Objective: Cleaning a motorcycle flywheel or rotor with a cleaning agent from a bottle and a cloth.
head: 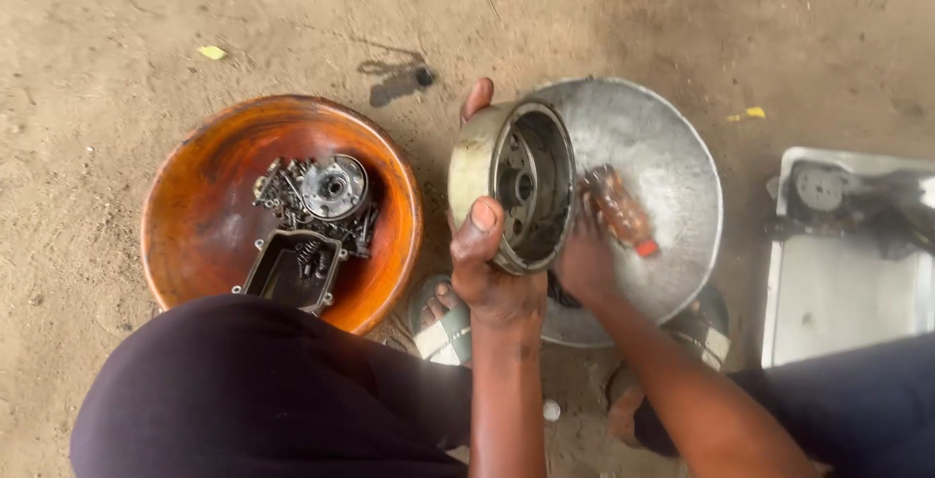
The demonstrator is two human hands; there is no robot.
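Left hand (487, 269) clamps flywheel rotor (511, 181) by rim, tilted over metal basin (672, 147). Right hand (584, 259) grips small brush (620, 210) at rotor mouth. Risk: oily rim slips, rotor drops onto sandalled foot (443, 327).

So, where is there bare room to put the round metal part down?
Bare ground lies left of and behind the orange bowl. The left side of that bowl is bare too. Its middle holds small parts, and both hands crowd the grey basin.
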